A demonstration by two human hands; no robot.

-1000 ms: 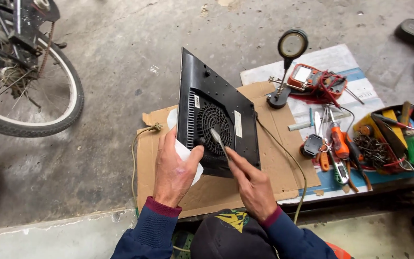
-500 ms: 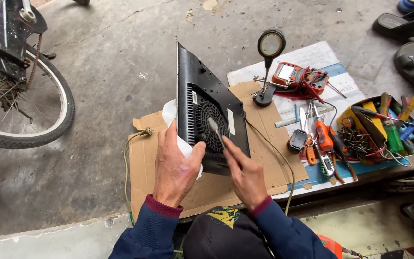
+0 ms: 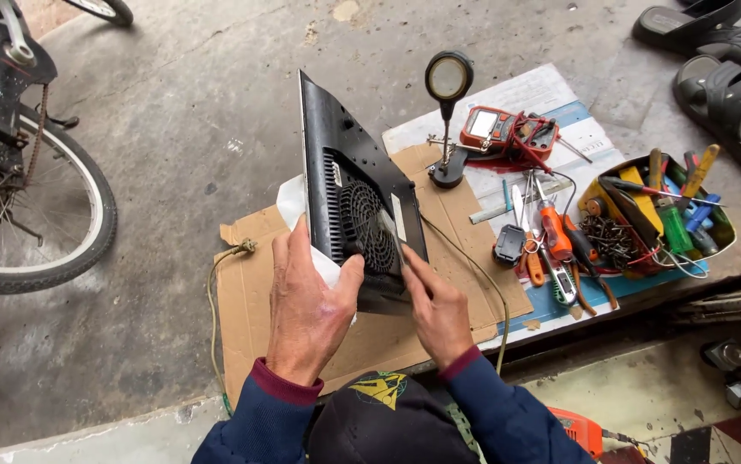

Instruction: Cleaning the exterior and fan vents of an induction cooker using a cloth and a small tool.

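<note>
Cardboard [image 3: 439, 215], cooker [image 3: 355, 198] on edge, underside rightward

Soft, even daylight; faint shadows, sharp focus, slight wide-angle edge distortion.

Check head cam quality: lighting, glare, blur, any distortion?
Head view: soft, even daylight, only faint shadows under the left hand and right hand; no glare on the black appliance panel, mild sheen on the magnifier lens; sharp focus across the cardboard; slight wide-angle stretch toward the bicycle wheel.
</note>
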